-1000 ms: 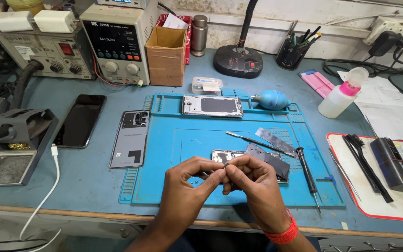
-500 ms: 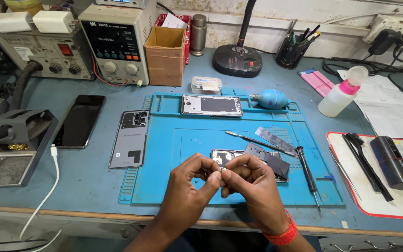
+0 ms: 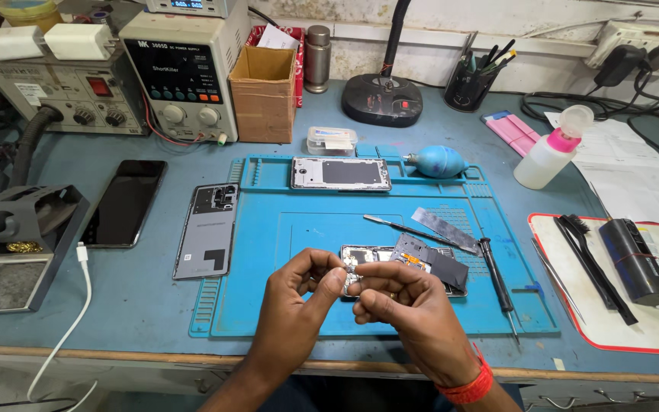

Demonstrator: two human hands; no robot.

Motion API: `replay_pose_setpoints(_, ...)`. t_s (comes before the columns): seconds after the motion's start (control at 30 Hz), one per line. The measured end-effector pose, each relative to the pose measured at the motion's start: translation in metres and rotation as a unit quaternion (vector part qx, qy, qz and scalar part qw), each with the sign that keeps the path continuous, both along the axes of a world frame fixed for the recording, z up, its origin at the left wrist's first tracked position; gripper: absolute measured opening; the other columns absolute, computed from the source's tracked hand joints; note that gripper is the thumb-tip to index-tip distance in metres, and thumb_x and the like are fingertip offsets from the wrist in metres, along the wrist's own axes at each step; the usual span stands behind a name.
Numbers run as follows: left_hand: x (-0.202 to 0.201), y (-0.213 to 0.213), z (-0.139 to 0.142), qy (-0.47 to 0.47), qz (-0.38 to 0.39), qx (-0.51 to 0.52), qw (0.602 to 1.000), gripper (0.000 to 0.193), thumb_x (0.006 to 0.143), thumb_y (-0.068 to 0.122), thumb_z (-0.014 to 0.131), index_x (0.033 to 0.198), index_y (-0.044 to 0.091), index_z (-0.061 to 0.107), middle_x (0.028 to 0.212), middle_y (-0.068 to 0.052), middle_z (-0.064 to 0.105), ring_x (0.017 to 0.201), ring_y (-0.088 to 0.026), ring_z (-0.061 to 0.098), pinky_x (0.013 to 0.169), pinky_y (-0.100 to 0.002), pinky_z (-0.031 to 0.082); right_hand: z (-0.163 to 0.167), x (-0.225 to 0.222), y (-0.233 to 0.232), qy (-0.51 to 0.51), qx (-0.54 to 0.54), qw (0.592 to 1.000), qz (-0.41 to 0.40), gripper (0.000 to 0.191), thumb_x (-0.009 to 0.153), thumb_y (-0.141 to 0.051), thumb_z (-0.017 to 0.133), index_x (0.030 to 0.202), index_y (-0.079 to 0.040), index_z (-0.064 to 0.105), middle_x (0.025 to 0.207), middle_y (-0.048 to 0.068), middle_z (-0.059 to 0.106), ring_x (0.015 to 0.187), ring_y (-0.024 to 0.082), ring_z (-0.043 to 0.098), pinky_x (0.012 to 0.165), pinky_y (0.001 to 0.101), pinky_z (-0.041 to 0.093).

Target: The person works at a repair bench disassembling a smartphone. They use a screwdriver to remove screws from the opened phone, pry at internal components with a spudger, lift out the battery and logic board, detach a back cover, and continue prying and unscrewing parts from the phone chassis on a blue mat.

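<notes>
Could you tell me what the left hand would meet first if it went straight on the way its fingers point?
Most likely the right hand: the left hand points rightward and their fingertips already meet around a small part, too small to identify. Beyond lies the opened phone.

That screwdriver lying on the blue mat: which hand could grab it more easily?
Probably the right hand. The screwdriver lies just to its right, while the left hand sits farther off and would have to cross over.

Both my forearms come in from the bottom edge, wrists bent inward. My left hand [image 3: 299,294] and right hand [image 3: 402,305] meet fingertip to fingertip, fingers curled, thumbs and forefingers pinched together.
</notes>
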State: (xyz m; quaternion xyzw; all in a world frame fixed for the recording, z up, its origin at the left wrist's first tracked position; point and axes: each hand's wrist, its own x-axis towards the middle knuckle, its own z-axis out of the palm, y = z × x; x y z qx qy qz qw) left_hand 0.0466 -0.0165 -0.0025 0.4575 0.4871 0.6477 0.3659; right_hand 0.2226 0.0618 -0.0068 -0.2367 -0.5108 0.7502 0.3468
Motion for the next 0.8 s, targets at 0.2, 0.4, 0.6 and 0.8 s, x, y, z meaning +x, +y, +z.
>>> replay_pose_setpoints(0.2,0.0,0.001,0.0,-0.025,0.016,-0.009,1.0,0.018,0.098,0.019,0.065,0.098,0.001,0.068,0.089,-0.004,0.069,0.083,-0.009,0.066,0.075,-0.026,0.056,-0.005,0.002,0.0,-0.068,0.037,0.996,-0.035,0.029,0.086,-0.004,0.075,0.112,0.007,0.074,0.094,0.015,0.08,0.08,0.019,0.078,0.076,0.0339,0.065)
replay_pose_setpoints(0.4,0.003,0.003,-0.005,-0.123,-0.033,0.036,0.991,0.015,0.096,0.014,0.064,0.095,-0.001,0.066,0.099,-0.01,0.078,0.09,-0.012,0.072,0.086,-0.03,0.06,-0.013,0.003,-0.001,-0.09,0.086,0.992,-0.026,0.022,0.088,-0.005,0.076,0.106,0.007,0.078,0.088,0.014,0.079,0.076,0.017,0.076,0.07,0.0311,0.063)
replay_pose_setpoints(0.6,0.003,0.002,-0.007,-0.178,-0.04,0.033,0.983,0.008,0.093,0.004,0.071,0.092,-0.002,0.066,0.094,-0.013,0.077,0.085,-0.013,0.072,0.081,-0.03,0.062,-0.01,0.0,-0.004,-0.062,0.079,0.993,-0.062,0.024,0.088,-0.001,0.074,0.11,0.005,0.07,0.09,0.014,0.079,0.077,0.019,0.077,0.071,0.0324,0.064)
replay_pose_setpoints(0.8,0.003,0.004,-0.003,-0.158,-0.016,-0.047,0.986,0.011,0.087,0.005,0.076,0.095,-0.003,0.075,0.088,-0.009,0.078,0.083,-0.012,0.073,0.079,-0.026,0.06,0.002,-0.002,-0.007,-0.023,0.132,0.983,-0.127,0.03,0.086,0.007,0.072,0.115,0.004,0.067,0.108,0.016,0.078,0.102,0.02,0.075,0.09,0.0341,0.063)
